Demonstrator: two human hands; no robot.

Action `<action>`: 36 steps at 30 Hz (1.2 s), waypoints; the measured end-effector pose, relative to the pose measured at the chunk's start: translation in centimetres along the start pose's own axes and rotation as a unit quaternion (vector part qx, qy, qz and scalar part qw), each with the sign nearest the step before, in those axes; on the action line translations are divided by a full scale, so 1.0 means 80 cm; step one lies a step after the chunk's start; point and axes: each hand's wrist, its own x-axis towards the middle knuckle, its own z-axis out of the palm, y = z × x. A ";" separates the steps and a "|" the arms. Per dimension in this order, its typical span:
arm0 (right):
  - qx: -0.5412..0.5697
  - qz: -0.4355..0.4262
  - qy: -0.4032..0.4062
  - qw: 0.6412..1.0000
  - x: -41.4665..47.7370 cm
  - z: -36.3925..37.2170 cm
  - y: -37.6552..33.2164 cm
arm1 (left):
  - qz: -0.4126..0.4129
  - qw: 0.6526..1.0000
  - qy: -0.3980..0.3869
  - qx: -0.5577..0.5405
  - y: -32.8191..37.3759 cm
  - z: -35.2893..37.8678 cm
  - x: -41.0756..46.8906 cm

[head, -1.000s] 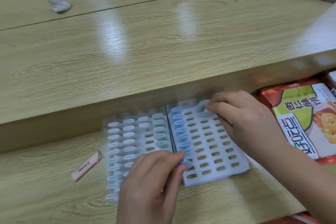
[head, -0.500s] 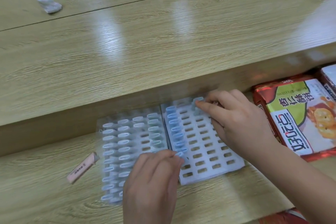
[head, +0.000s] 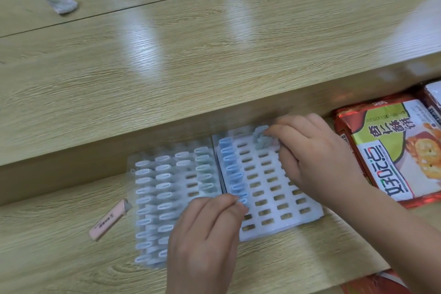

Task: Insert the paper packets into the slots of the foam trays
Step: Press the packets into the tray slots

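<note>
Head view: the blue packet (head: 243, 200) I am tracking sits at the near end of the filled column on the right foam tray (head: 274, 218), right at the tip of the left hand (head: 205, 234). That grip is narrow, thumb and forefinger pinched on the packet, the other fingers curled, the wrist coming in from the near edge. The slots lie with their long axis across the tray, and the packet's loop lines up with them. The column's empty slots lie just nearer to me than the pinch, so I judge the left hand is the one to fill them.

At the tray's far edge the right hand (head: 317, 157) reaches in from the right, palm down. Its grip is closed on a grey-green packet (head: 261, 137), though blur softens the detail. The left foam tray (head: 194, 186), touching the right one, is mostly filled. Both lie on the wooden surface (head: 71, 258), with a pink stick (head: 108, 219) to the left and a snack bag (head: 391, 148) to the right.
</note>
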 end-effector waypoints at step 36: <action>-0.134 -0.155 -0.266 0.942 0.073 0.084 -0.373 | -0.545 0.827 0.057 -0.123 -0.027 -0.295 -0.250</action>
